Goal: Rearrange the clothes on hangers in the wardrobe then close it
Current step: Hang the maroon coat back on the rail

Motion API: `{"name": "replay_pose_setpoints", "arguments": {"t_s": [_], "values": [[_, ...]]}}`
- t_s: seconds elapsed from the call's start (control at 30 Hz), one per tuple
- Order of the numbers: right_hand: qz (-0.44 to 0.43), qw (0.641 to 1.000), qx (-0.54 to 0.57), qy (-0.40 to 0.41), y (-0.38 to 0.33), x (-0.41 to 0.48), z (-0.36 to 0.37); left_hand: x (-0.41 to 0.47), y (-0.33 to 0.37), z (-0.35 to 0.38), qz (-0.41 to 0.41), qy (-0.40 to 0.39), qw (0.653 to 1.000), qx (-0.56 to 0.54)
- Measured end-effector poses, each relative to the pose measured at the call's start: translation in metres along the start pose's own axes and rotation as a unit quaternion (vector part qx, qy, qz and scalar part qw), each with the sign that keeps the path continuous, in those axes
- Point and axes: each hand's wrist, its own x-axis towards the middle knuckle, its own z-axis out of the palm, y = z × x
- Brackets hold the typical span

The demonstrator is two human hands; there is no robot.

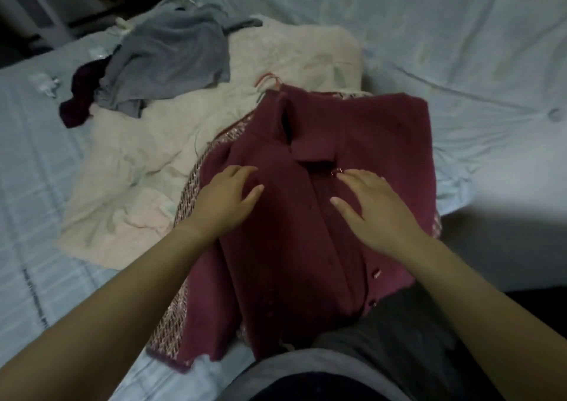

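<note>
and here we are over the bed (429,47), pale blue sheet, clothes laid out across it. front and centre is the maroon jacket (306,247), lying face up on the bed right against the person's waist, collar pointing away, front closed down the middle. a red hanger hook (267,79) peeks out just past the collar.

left hand (225,198) rests on the left half of the jacket, fingers spread and only lightly bent, tips on the cloth, holding nothing. right hand (372,207) lies flat on the other side of the front opening, fingers straight and fanned wide, fingertips just beside a small metal clasp (337,172) below the collar. nothing pinched there either. two shiny buttons (376,275) show lower down the front edge.

under the jacket, poking out along its left side and again at the right edge, is a pink woven garment (190,192). beyond it a big cream garment (171,143) lies rumpled across the sheet, touching the woven piece. on its far end sits a crumpled grey top (171,57), and a dark purple piece (80,93) is tucked against the grey top's left edge. the top left corner is too dim to make out.
</note>
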Motion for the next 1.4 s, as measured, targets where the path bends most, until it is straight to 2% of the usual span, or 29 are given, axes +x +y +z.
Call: {"name": "replay_pose_setpoints", "arguments": {"t_s": [0.27,0.37,0.47,0.67,0.83,1.07,1.4], "values": [[-0.092,0.995,-0.033,-0.002,0.055,0.162,-0.029,0.094,0.005,0.015,-0.115,0.113,0.987,-0.002],[-0.108,0.993,-0.051,-0.021,0.073,0.209,-0.025,0.12,0.003,0.027,-0.192,0.084,0.978,0.016],[-0.119,0.989,-0.07,-0.052,0.089,0.235,-0.012,0.127,0.001,0.045,-0.25,0.044,0.967,0.038],[-0.152,0.985,-0.001,-0.076,0.107,0.243,0.001,0.105,0.017,0.053,-0.276,0.129,0.952,0.012],[-0.214,0.971,0.007,-0.106,0.096,0.243,-0.001,0.069,0.029,0.049,-0.311,0.167,0.936,0.001],[-0.277,0.951,0.038,-0.13,0.05,0.203,0.009,-0.016,0.049,0.032,-0.358,0.277,0.891,-0.037],[-0.411,0.884,0.089,-0.204,-0.058,0.06,0.038,-0.237,0.092,0.034,-0.473,0.375,0.787,-0.131]]}}
